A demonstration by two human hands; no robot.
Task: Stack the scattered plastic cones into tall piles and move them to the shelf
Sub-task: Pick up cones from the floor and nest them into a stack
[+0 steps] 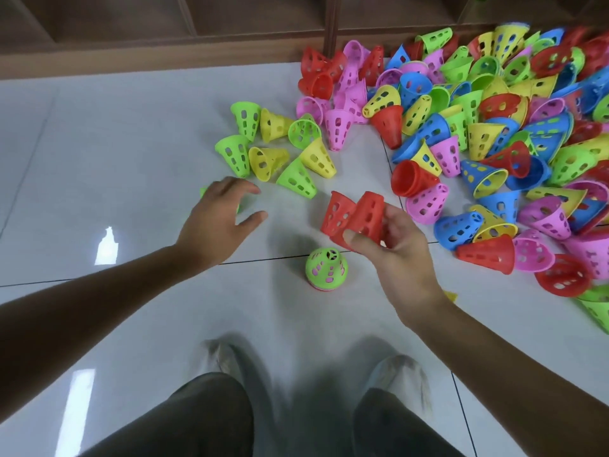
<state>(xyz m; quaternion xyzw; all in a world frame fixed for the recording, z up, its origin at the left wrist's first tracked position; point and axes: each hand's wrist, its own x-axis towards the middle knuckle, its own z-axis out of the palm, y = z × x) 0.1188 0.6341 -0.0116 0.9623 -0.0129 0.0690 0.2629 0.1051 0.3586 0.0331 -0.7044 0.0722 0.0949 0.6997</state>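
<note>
Cones [354, 216], two red, pinched loosely in right hand [400, 255] over floor [131, 143]; left hand [217, 217] spread, perhaps reaching a green cone [219, 196]; risk of dropping both, grip shallow

right hand [397, 249] gripping red cones [354, 216], left hand [219, 216] spread

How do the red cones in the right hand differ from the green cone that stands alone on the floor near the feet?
The red cones are held off the floor, gripped by the right hand; the green cone stands upright on the tile floor, untouched. The red cones are two, side by side and tilted; the green cone covers a pink one, seen through its holes. Both are perforated plastic cones.
</note>
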